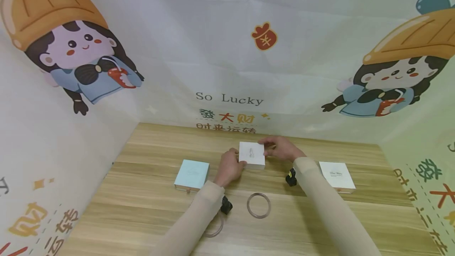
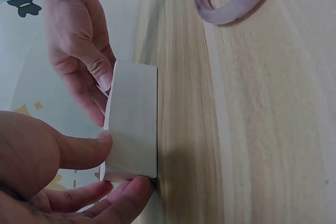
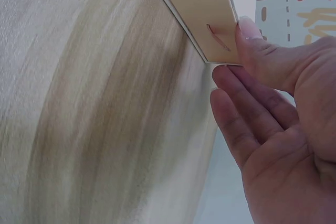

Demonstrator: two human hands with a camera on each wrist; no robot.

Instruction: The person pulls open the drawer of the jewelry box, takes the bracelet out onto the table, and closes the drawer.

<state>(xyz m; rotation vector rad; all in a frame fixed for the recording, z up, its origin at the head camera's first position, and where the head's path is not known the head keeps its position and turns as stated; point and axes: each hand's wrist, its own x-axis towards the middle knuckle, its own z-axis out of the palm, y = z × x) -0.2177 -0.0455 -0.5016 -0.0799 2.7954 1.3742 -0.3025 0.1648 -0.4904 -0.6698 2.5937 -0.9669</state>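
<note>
Between both hands a small white box [image 1: 251, 154] with dark lettering on its lid sits near the back of the wooden table. My left hand [image 1: 227, 165] grips its left end, thumb on the upper edge and fingers around the side in the left wrist view. At the opposite end, my right hand [image 1: 282, 148] holds the box by its back right corner. Its thumb presses the lid edge in the right wrist view, fingertips close by the lower corner. That end shows a tan drawer face [image 3: 194, 9] with a thin ribbon pull [image 3: 218, 38].
A light-blue box [image 1: 192, 172] stands left of the left hand, and another white box [image 1: 337, 175] right of the right sleeve. One translucent purplish bangle [image 1: 248, 205] lies in front; a second bangle [image 1: 215, 235] is partly hidden by the left sleeve. Printed cloth [image 1: 227, 70] walls the table.
</note>
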